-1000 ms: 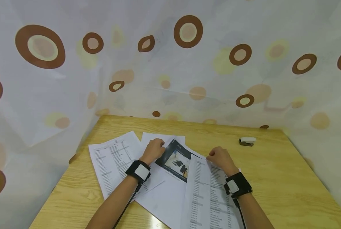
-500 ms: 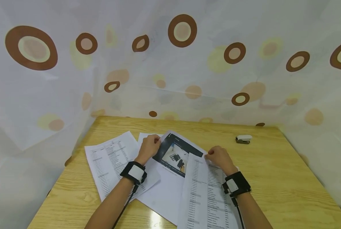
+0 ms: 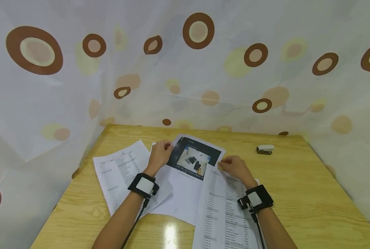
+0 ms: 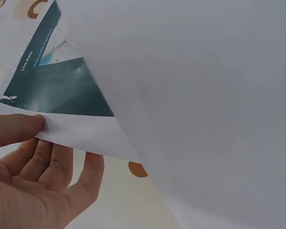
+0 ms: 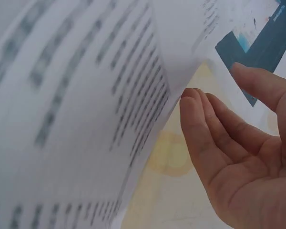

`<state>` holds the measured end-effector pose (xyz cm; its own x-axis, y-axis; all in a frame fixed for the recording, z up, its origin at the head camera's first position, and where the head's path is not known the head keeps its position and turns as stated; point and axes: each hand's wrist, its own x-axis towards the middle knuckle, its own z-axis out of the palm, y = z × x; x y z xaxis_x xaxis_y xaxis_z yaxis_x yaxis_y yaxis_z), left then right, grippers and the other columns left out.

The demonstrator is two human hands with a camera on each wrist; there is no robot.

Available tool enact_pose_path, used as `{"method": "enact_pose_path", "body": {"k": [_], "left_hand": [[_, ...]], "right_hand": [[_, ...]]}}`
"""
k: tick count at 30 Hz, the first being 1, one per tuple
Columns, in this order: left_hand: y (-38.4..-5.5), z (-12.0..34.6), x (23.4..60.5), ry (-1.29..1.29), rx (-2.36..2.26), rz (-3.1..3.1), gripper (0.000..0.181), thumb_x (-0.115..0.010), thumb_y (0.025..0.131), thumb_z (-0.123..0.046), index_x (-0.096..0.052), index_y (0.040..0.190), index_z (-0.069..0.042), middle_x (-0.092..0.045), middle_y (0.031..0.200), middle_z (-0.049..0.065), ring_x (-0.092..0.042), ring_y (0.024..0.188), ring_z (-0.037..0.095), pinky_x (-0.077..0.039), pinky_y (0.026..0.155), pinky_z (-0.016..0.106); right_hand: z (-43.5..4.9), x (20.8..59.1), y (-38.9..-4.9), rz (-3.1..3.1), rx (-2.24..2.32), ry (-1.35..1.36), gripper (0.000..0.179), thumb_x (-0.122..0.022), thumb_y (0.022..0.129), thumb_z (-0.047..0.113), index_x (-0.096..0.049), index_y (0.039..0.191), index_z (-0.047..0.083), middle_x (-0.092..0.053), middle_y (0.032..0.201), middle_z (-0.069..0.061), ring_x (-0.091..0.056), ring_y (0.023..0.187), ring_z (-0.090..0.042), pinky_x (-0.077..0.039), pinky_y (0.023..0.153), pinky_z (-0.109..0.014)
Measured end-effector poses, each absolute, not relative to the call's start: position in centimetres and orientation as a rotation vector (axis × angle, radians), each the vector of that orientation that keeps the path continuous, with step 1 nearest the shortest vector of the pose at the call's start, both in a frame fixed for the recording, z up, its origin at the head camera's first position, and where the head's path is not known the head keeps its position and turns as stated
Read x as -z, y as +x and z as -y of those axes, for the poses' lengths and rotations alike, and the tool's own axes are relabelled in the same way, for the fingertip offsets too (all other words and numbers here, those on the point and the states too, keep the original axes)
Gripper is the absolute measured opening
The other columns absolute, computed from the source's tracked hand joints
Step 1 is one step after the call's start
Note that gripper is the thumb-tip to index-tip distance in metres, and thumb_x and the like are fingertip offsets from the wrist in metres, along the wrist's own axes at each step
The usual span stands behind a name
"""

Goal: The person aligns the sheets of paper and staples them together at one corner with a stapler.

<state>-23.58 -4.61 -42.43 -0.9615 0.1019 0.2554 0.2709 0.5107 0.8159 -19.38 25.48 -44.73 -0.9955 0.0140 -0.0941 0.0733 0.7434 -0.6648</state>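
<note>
A white sheet of paper with a dark-framed photo [image 3: 192, 157] is raised at an angle above the middle of the table, between both hands. My left hand [image 3: 160, 155] pinches its left edge, thumb [image 4: 19, 128] on the printed face and fingers behind. At its right edge, my right hand [image 3: 236, 169] pinches it, thumb [image 5: 257, 83] over the printed side; the index finger is hidden. Sheets with printed lists [image 3: 216, 207] overlap its lower right part, close to the right fingertips. More list sheets [image 3: 116, 173] lie fanned at the left, beside the left wrist.
A small white and dark stapler [image 3: 265, 149] stands at the back right of the wooden table [image 3: 309, 193]. A spotted curtain [image 3: 228, 83] hangs behind and along both sides. Each wrist wears a black strap [image 3: 255, 199] with a cable running down the forearm.
The photo sheet has risen and moved away from me, showing more of its top and right side. Its lower edge has drawn up. Both hands have shifted slightly up and left.
</note>
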Motion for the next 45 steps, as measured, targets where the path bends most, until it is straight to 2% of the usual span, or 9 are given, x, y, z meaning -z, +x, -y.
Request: {"method": "enact_pose_path", "body": {"k": [6,14,23,32,39,43,45], "left_hand": [[-23.3,4.7,42.0,-0.348,1.444,2.541,0.021,-0.06,0.099,-0.007,-0.07,0.114,0.005,-0.07,0.094,0.014,-0.063,0.081,0.025,-0.052,0.069,0.037],[-23.4,4.8,41.6,-0.335,1.477,2.469,0.02,-0.06,0.1,-0.008,-0.07,0.111,0.005,-0.07,0.096,0.015,-0.065,0.084,0.027,-0.053,0.071,0.039],[-23.3,4.6,40.7,-0.324,1.501,2.401,0.021,-0.059,0.1,-0.009,-0.07,0.112,0.005,-0.071,0.1,0.017,-0.066,0.088,0.029,-0.055,0.074,0.04],[-23.3,4.6,39.3,-0.381,1.49,2.287,0.019,-0.059,0.1,-0.009,-0.071,0.107,0.004,-0.072,0.099,0.017,-0.067,0.093,0.031,-0.055,0.077,0.043],[-22.9,4.7,38.3,-0.434,1.47,2.206,0.017,-0.06,0.099,-0.006,-0.071,0.106,0.005,-0.072,0.098,0.018,-0.069,0.097,0.033,-0.055,0.079,0.045],[-22.5,4.8,37.7,-0.465,1.475,2.139,0.016,-0.06,0.099,-0.005,-0.07,0.108,0.004,-0.073,0.098,0.018,-0.068,0.099,0.034,-0.056,0.078,0.045],[-22.4,4.8,37.4,-0.481,1.48,2.099,0.016,-0.06,0.099,-0.005,-0.07,0.108,0.004,-0.073,0.097,0.017,-0.068,0.098,0.033,-0.056,0.077,0.045]], "right_hand": [[-25.2,44.6,-19.5,-2.821,1.287,0.045,0.022,-0.066,0.097,0.023,-0.072,0.097,0.002,-0.068,0.088,-0.006,-0.058,0.082,-0.021,-0.044,0.071,-0.033],[-24.8,44.9,-19.6,-2.71,1.494,0.115,0.024,-0.067,0.097,0.02,-0.07,0.109,0.0,-0.07,0.1,-0.011,-0.066,0.087,-0.02,-0.052,0.078,-0.029],[-24.3,44.9,-19.8,-2.798,1.468,0.058,0.024,-0.069,0.096,0.022,-0.072,0.101,-0.001,-0.071,0.094,-0.01,-0.066,0.084,-0.022,-0.049,0.073,-0.028],[-24.0,44.1,-19.9,-2.878,1.527,0.048,0.023,-0.067,0.097,0.022,-0.073,0.098,0.0,-0.071,0.092,-0.01,-0.067,0.088,-0.026,-0.054,0.081,-0.038],[-23.6,43.0,-19.4,-2.982,1.584,0.006,0.026,-0.067,0.098,0.023,-0.073,0.098,-0.001,-0.07,0.089,-0.013,-0.061,0.083,-0.028,-0.047,0.069,-0.033],[-23.4,42.0,-19.3,-3.076,1.615,-0.06,0.024,-0.068,0.097,0.023,-0.075,0.102,0.0,-0.071,0.091,-0.015,-0.064,0.082,-0.027,-0.048,0.066,-0.031],[-23.3,41.5,-19.3,-3.139,1.628,-0.113,0.023,-0.069,0.096,0.021,-0.075,0.1,0.0,-0.072,0.091,-0.015,-0.066,0.085,-0.029,-0.05,0.067,-0.035]]}}
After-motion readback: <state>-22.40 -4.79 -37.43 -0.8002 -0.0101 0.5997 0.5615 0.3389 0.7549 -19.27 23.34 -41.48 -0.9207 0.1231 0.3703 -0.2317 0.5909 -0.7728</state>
